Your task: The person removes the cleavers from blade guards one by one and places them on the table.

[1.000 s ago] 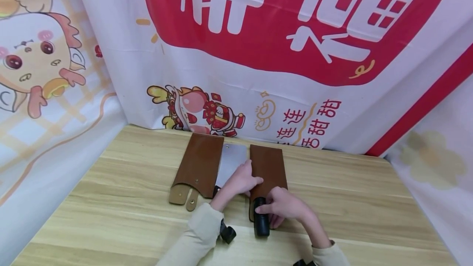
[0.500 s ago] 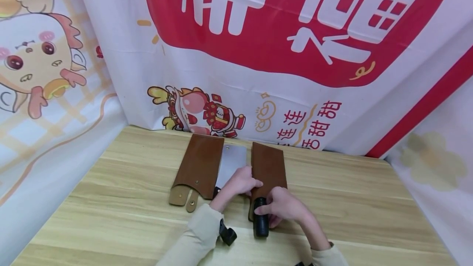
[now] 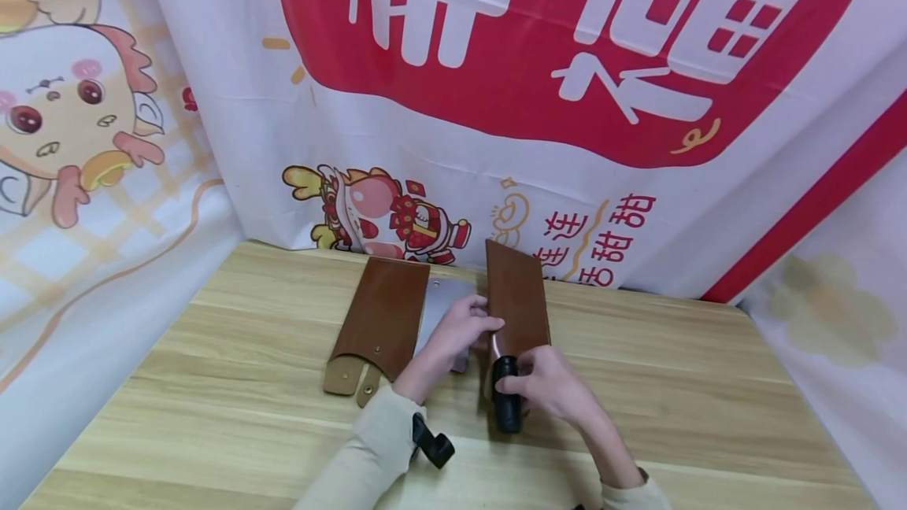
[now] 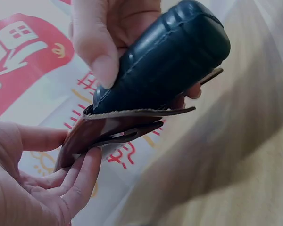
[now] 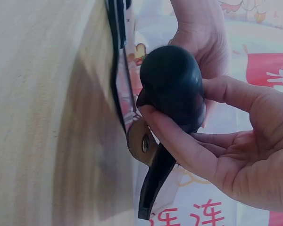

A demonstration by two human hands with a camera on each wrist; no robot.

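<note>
A brown leather knife sheath tilts up off the table, its far end raised in front of the curtain. My left hand pinches its left edge between thumb and fingers; the left wrist view shows the sheath from its mouth end. In my right hand is the black handle of a knife, whose blade is mostly hidden in the sheath. A bit of metal shows just above that handle. The right wrist view shows the handle's rounded end between thumb and fingers, near a tan strap with a snap.
To the left lies a second brown sheath with a snap strap. Beside it is a flat cleaver blade, partly behind my left hand. A white and red printed curtain rises at the wooden table's back edge.
The right sheath has been lifted, its far end rising from the table. Both hands have moved slightly up with it, and the black handle has shifted up and a little right.
</note>
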